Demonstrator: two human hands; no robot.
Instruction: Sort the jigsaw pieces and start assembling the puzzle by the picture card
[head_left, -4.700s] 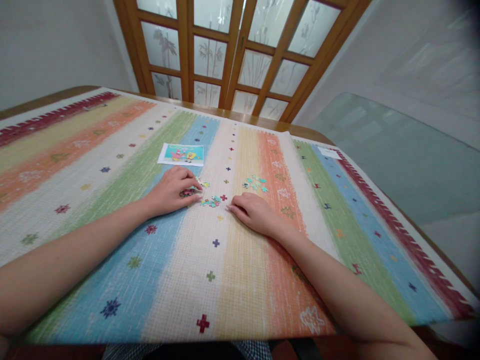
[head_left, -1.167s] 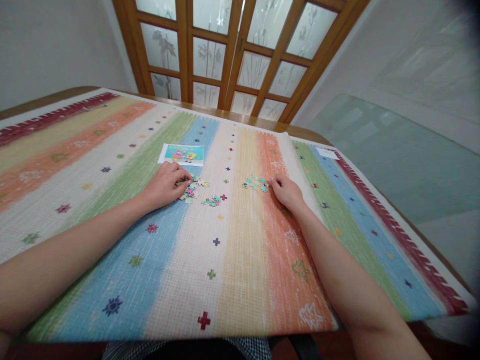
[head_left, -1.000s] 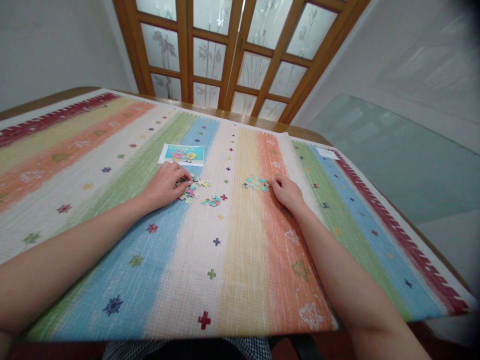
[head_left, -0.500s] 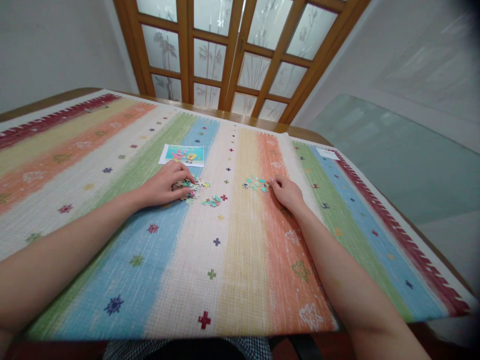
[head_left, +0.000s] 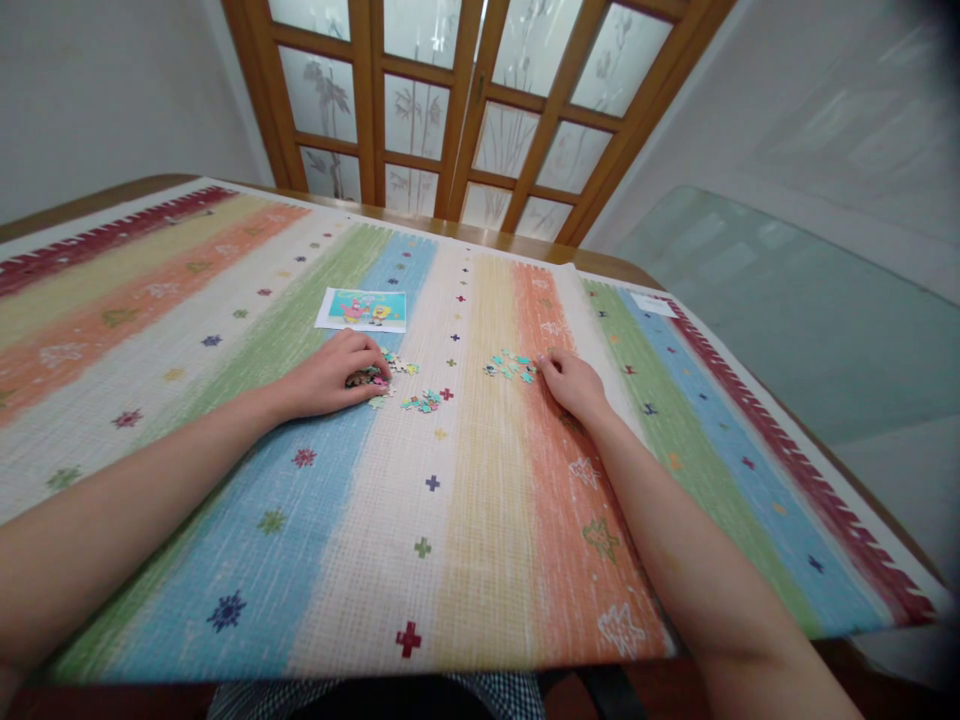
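Observation:
My left hand [head_left: 335,372] rests over a heap of jigsaw puzzle pieces [head_left: 401,366], its fingers curled down and its thumb and fingertips drawn close around a puzzle piece. The hand hides part of the heap. A smaller cluster of teal and multicoloured pieces [head_left: 424,401] lies just right of it. Farther right, my right hand [head_left: 574,384] lies on the orange stripe with curled fingers, beside a spread group of mostly teal pieces [head_left: 510,365]. Whether anything is between its fingertips is hidden.
A cartoon picture card [head_left: 364,310] lies beyond my left hand. The striped cloth [head_left: 375,560] covers the table. A white paper [head_left: 654,306] lies at the far right. Behind the table stand wood-framed glass doors [head_left: 457,110], and a glass panel [head_left: 795,310] leans at the right wall.
The thumb and fingers of my left hand have come closer together over the heap, and the hand has dropped slightly toward me. My right hand stays almost where it was.

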